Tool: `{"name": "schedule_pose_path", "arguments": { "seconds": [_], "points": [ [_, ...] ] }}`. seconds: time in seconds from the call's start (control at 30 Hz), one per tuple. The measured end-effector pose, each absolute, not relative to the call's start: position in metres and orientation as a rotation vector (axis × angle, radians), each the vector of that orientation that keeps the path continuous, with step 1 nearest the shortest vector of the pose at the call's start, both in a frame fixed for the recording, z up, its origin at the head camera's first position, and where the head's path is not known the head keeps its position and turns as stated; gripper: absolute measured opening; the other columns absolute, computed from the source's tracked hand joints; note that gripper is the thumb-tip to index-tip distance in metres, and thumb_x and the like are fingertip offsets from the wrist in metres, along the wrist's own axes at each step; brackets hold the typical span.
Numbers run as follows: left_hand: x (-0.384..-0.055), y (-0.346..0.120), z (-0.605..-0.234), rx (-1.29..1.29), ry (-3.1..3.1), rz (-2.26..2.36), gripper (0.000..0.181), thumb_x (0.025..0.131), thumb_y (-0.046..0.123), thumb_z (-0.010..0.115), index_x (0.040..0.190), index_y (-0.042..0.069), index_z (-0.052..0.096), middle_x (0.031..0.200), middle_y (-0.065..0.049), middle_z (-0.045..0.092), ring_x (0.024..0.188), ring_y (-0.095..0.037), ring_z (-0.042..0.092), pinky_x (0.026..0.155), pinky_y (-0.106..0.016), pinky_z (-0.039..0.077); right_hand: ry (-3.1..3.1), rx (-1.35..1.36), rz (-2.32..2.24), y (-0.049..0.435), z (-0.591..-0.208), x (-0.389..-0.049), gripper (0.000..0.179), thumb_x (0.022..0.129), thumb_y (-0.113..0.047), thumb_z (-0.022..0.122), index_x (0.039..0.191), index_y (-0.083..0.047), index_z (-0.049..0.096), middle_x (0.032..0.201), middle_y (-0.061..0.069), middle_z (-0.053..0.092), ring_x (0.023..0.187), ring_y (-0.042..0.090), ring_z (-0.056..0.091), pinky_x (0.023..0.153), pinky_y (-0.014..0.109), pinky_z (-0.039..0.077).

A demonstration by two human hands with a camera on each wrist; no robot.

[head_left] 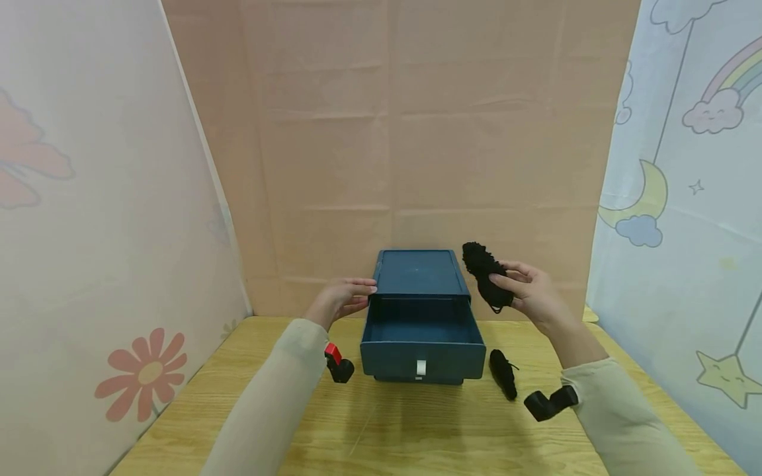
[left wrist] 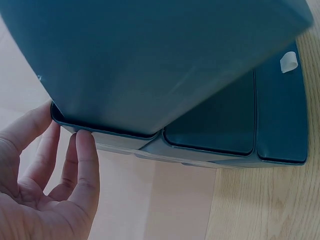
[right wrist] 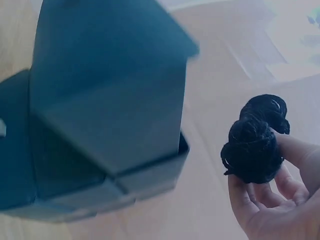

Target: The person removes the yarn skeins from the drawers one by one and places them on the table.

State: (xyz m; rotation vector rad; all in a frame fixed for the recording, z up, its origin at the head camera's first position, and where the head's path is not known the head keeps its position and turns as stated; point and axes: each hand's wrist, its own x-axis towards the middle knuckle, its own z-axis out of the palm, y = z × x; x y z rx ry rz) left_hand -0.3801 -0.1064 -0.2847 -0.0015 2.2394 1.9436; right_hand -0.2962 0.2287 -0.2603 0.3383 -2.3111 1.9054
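Observation:
A dark blue drawer cabinet [head_left: 421,271] stands at the middle of the table, one drawer [head_left: 389,357] pulled out and showing a bare inside. My left hand [head_left: 340,301] touches the cabinet's left side near the top front corner; in the left wrist view its fingertips [left wrist: 84,137] press against the edge. Right of the cabinet, my right hand [head_left: 532,291] holds a bundle of black yarn [head_left: 483,264] in the air, thumb on one side and fingers on the other. The right wrist view shows the looped strands of this bundle [right wrist: 252,150] up close.
A second black yarn bundle [head_left: 503,374] lies on the wooden table [head_left: 286,430], right of the drawer front. The drawer has a small white pull tab [head_left: 421,367]. A tan backdrop [head_left: 417,132] rises behind, with patterned curtains [head_left: 119,231] at both sides.

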Motion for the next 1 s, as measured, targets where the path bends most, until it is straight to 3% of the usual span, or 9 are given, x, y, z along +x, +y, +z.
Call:
{"name": "schedule_pose_path", "arguments": {
  "seconds": [0.1, 0.27, 0.37, 0.47, 0.57, 0.67, 0.73, 0.93, 1.0],
  "points": [
    [-0.38, -0.107, -0.285, 0.004, 2.238, 1.949, 0.028, 0.081, 0.019, 0.071, 0.109, 0.013, 0.068, 0.106, -0.005, 0.065, 0.091, -0.019, 0.062, 0.088, -0.031, 0.05, -2.336, 0.259, 1.865, 0.243, -0.271, -0.296, 0.062, 0.092, -0.034, 0.055, 0.143, -0.007, 0.031, 0.149, 0.021, 0.015, 0.127, 0.03, 0.035, 0.101, 0.044, 0.037],
    [-0.38, -0.107, -0.285, 0.0, 2.231, 1.961, 0.029, 0.081, 0.018, 0.072, 0.109, 0.013, 0.069, 0.107, -0.005, 0.065, 0.091, -0.018, 0.063, 0.09, -0.033, 0.049, -2.164, 0.186, 2.093, 0.266, -0.297, -0.301, 0.05, 0.09, -0.025, 0.061, 0.133, -0.011, 0.04, 0.124, 0.005, 0.046, 0.097, 0.004, 0.059, 0.083, 0.024, 0.05],
    [-0.381, -0.107, -0.285, -0.01, 2.24, 1.949, 0.029, 0.081, 0.019, 0.072, 0.109, 0.014, 0.069, 0.107, -0.005, 0.065, 0.092, -0.019, 0.062, 0.088, -0.031, 0.05, -2.106, 0.146, 2.181, 0.277, -0.316, -0.305, 0.049, 0.09, -0.022, 0.062, 0.131, -0.01, 0.039, 0.11, -0.007, 0.048, 0.086, -0.002, 0.06, 0.076, 0.018, 0.051],
    [-0.381, -0.106, -0.285, -0.018, 2.241, 1.946, 0.028, 0.081, 0.02, 0.072, 0.108, 0.015, 0.069, 0.107, -0.005, 0.064, 0.093, -0.02, 0.061, 0.085, -0.029, 0.051, -2.148, 0.054, 2.155, 0.286, -0.335, -0.307, 0.066, 0.09, -0.024, 0.061, 0.141, -0.002, 0.027, 0.123, 0.007, 0.044, 0.084, -0.003, 0.06, 0.077, 0.019, 0.051],
    [-0.382, -0.106, -0.285, -0.018, 2.229, 1.961, 0.027, 0.081, 0.019, 0.071, 0.107, 0.014, 0.069, 0.106, -0.006, 0.065, 0.092, -0.021, 0.061, 0.084, -0.029, 0.051, -2.215, -0.073, 2.1, 0.293, -0.353, -0.308, 0.08, 0.088, -0.03, 0.062, 0.145, 0.002, 0.015, 0.139, 0.024, 0.027, 0.079, -0.006, 0.058, 0.076, 0.02, 0.052],
    [-0.381, -0.106, -0.285, -0.017, 2.229, 1.966, 0.026, 0.081, 0.019, 0.071, 0.107, 0.014, 0.069, 0.105, -0.006, 0.065, 0.091, -0.021, 0.061, 0.083, -0.028, 0.052, -2.264, -0.169, 2.049, 0.3, -0.37, -0.308, 0.083, 0.088, -0.032, 0.062, 0.145, 0.003, 0.014, 0.145, 0.028, 0.018, 0.076, -0.007, 0.057, 0.075, 0.021, 0.052],
    [-0.381, -0.105, -0.285, -0.018, 2.232, 1.965, 0.026, 0.081, 0.019, 0.072, 0.107, 0.014, 0.069, 0.105, -0.005, 0.065, 0.091, -0.021, 0.061, 0.083, -0.028, 0.052, -2.318, -0.218, 1.971, 0.303, -0.38, -0.308, 0.079, 0.089, -0.034, 0.061, 0.144, 0.003, 0.019, 0.144, 0.03, 0.022, 0.075, -0.008, 0.056, 0.074, 0.022, 0.053],
    [-0.381, -0.105, -0.286, -0.03, 2.231, 1.96, 0.027, 0.081, 0.02, 0.072, 0.107, 0.014, 0.069, 0.106, -0.005, 0.065, 0.091, -0.021, 0.061, 0.082, -0.028, 0.052, -2.461, -0.297, 1.763, 0.31, -0.404, -0.309, 0.074, 0.09, -0.036, 0.058, 0.141, 0.006, 0.025, 0.142, 0.034, 0.022, 0.094, 0.017, 0.057, 0.073, 0.029, 0.052],
    [-0.382, -0.105, -0.286, -0.039, 2.227, 1.961, 0.026, 0.08, 0.019, 0.073, 0.106, 0.015, 0.07, 0.105, -0.005, 0.065, 0.091, -0.021, 0.061, 0.084, -0.028, 0.051, -2.497, -0.318, 1.738, 0.312, -0.411, -0.311, 0.074, 0.09, -0.036, 0.057, 0.141, 0.006, 0.024, 0.142, 0.035, 0.019, 0.077, 0.019, 0.056, 0.067, 0.031, 0.05]
  ]
}}
